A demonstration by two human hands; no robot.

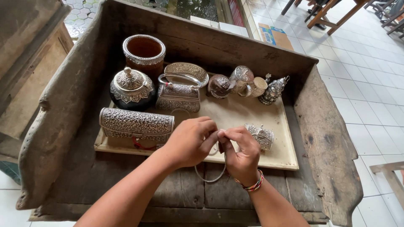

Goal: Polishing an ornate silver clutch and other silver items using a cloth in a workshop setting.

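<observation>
Two hands, left hand [189, 141] and right hand [241, 152], pinch a thin silver ring [210, 175] over the cream tray [269, 157], mid-adjustment; steady fingertip control seems required next.

One package only: flat cardboard box [274, 36] lying on the white tiled floor [362, 71], upper middle-right of the frame, just beyond the far rim of the old wooden trough [324, 126]. Brown card, rectangular, with blue and orange printed patches on its top face. No signs, screens or loose labels visible.
</observation>
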